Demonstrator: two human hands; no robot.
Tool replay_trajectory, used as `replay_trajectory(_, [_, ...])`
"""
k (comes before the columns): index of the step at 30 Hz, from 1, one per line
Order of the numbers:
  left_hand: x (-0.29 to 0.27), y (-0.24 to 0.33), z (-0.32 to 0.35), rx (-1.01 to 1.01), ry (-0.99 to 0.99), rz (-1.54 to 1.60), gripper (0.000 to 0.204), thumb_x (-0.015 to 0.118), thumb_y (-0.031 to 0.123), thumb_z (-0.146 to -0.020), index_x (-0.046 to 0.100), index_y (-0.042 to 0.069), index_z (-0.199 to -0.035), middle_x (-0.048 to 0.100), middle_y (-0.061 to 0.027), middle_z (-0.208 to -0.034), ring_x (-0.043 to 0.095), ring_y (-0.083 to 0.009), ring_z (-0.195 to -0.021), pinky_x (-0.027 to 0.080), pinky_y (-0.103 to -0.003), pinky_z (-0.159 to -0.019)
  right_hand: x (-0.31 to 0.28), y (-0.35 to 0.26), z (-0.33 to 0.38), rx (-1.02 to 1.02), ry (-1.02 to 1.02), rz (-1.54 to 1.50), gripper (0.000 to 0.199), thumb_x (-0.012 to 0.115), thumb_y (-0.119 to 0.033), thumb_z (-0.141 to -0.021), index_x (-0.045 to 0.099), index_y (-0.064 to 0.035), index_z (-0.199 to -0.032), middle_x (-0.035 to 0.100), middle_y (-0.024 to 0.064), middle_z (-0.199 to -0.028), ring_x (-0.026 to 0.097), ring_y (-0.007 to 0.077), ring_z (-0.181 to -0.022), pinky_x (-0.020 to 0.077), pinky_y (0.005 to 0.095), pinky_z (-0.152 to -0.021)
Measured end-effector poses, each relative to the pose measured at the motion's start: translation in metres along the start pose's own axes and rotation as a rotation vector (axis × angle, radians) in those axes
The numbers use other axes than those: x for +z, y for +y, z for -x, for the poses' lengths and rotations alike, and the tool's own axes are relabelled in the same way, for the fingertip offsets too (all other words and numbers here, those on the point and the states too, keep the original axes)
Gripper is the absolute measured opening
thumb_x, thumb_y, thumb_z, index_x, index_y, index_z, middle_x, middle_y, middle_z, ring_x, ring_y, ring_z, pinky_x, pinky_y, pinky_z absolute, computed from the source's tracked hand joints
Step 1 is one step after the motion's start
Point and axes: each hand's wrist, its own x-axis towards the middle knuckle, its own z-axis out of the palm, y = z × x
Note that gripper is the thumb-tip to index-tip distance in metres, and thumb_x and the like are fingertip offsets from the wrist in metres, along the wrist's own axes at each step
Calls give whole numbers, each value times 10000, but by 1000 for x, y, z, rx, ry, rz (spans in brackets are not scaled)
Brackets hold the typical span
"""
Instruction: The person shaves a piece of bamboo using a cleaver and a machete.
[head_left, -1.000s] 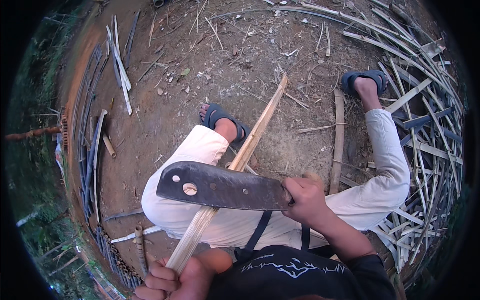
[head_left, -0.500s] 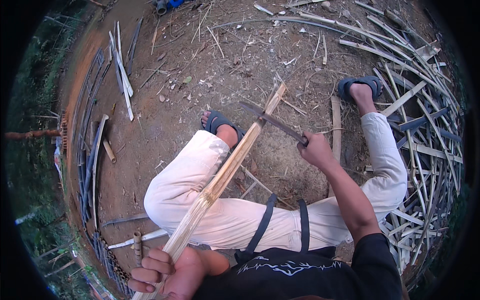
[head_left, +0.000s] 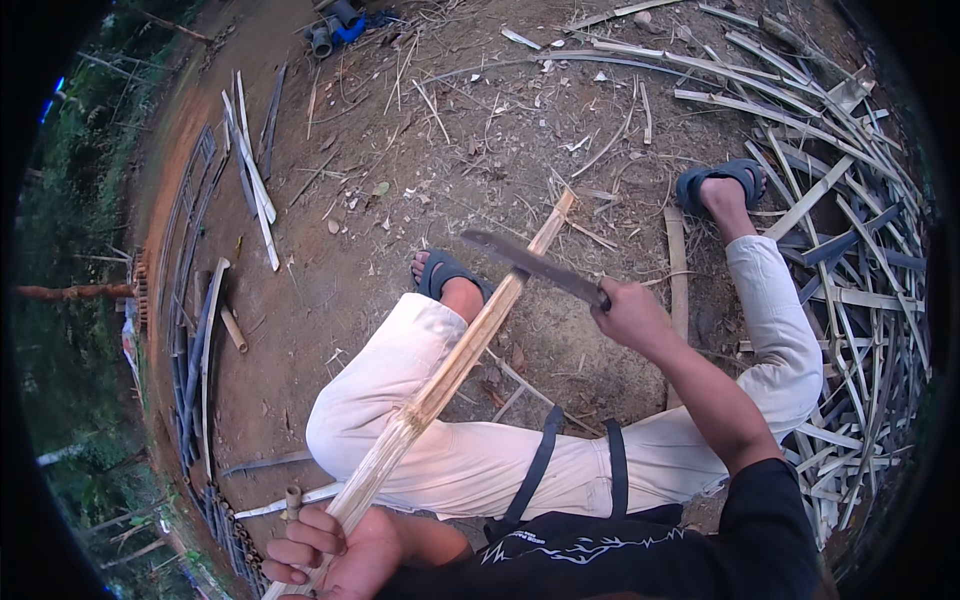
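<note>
Head view looks down on a person seated on bare dirt (head_left: 330,290), pale-trousered legs spread. Largest around them is the heap of split bamboo strips (head_left: 850,260) at the right, judged to be work already done; a smaller row of slats (head_left: 195,330) lies along the left edge. Across the lap runs a long bamboo pole (head_left: 450,375), its far tip resting on the ground between the sandalled feet. It looks whole for most of its length, so much seems left. Left hand (head_left: 335,550) is wrapped tight round the near end. Right hand (head_left: 630,315) is closed on the handle of a dark machete (head_left: 535,265), whose blade meets the pole near its far end. No packages, labels or signs show; only blue-grey objects (head_left: 335,25), too small to identify, at top.
</note>
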Motion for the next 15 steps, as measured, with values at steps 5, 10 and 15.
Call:
replay_trajectory(5, [5,-5,-5,-104,-93,125,376,551,406,-938,353,128,-781,250,13,-635,207,-95,-466,153,-261,-463,13,69,-44,335,57,-26,217,707,-202,-782,680,-52,-937,698,209,-840,685,405,-833,552,502,-753])
replay_trajectory(10, [3,-12,-16,-123,-166,237,477,485,563,-915,357,121,-787,271,-3,-656,235,-109,-478,164,-276,-467,13,83,-48,374,103,-1,226,720,-196,-796,667,-12,-916,686,240,-861,672,426,-843,531,507,-751])
replay_trajectory(15, [18,-49,-102,-192,-264,251,515,349,616,-1007,360,140,-810,291,13,-669,240,-86,-472,168,-251,-443,68,70,26,343,215,-20,245,710,-192,-807,605,-8,-931,673,242,-825,661,445,-830,515,535,-764])
